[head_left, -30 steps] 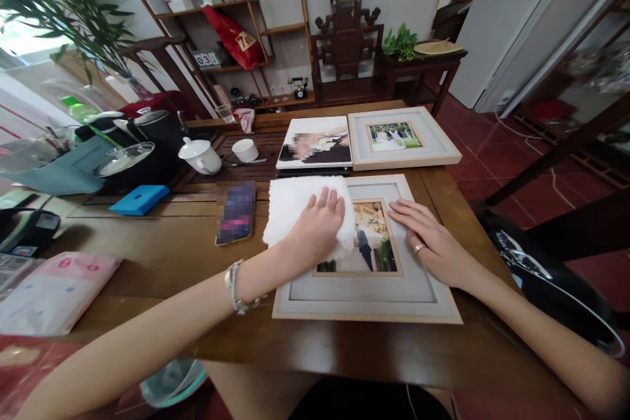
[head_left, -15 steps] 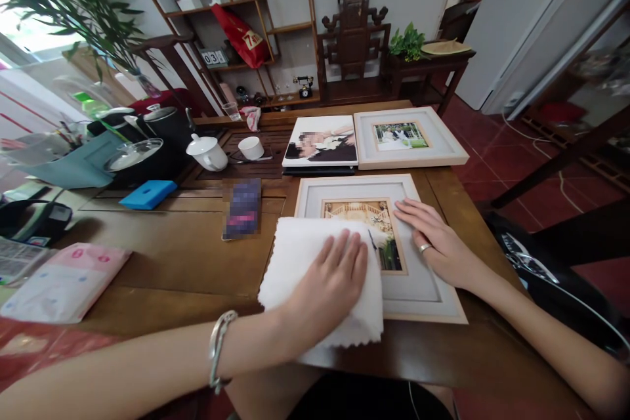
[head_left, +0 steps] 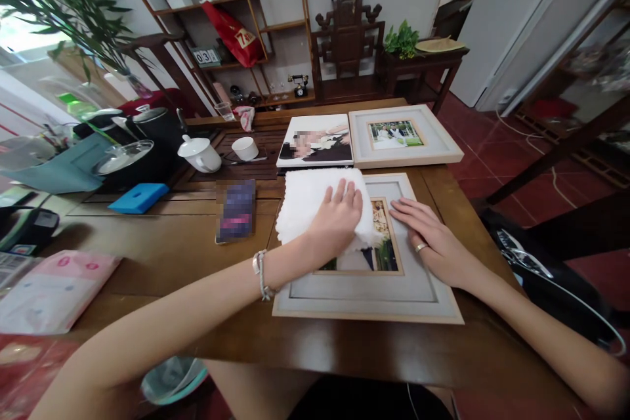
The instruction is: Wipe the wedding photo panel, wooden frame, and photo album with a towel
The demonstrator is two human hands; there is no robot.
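A pale wooden picture frame [head_left: 354,312] with a grey mat lies flat on the table, its photo partly covered. Across its upper left part, a white cloth [head_left: 308,193] with a scalloped edge is spread. My left hand [head_left: 337,213] presses down on the cloth, fingers extended and slightly apart, a bracelet on the wrist. On the frame's right side rests my right hand [head_left: 433,243], fingers stretched out, with a ring on it. A photo panel [head_left: 317,141] and a second picture frame [head_left: 408,157] lie just beyond.
A phone-sized dark item [head_left: 236,210], blurred out, lies left of the cloth. Further left are a blue box [head_left: 138,198], a white lidded teapot [head_left: 199,154], a small white cup [head_left: 245,149] and a pink-and-white tissue pack [head_left: 56,292]. A bin [head_left: 174,377] stands below the table edge.
My left hand has slid the cloth up the frame, away from me, uncovering the frame's lower left corner. My right hand stays on the right side. The view has shifted slightly.
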